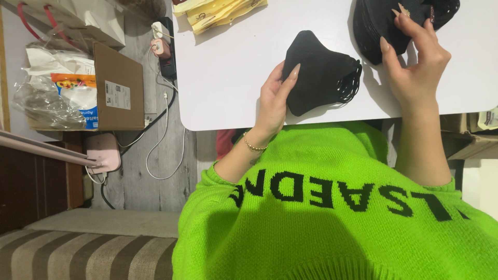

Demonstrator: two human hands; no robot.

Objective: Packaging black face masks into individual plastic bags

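My left hand (272, 98) is shut on a small stack of black face masks (319, 72), holding it by its left edge with the thumb laid across the top. The stack rests on the white table (228, 67), ear loops pointing right. My right hand (415, 57) reaches to a larger pile of black masks (376, 23) at the table's far right; the fingers pinch the top of that pile. Both arms come out of a bright green knitted sweater (332, 218).
Yellow flat packets (218, 13) lie at the table's far edge. On the floor to the left are a cardboard box (116, 88) with plastic bags, a power strip (167, 52) with white cables, and a pink device (104, 153). A striped cushion (78, 254) lies at the bottom left.
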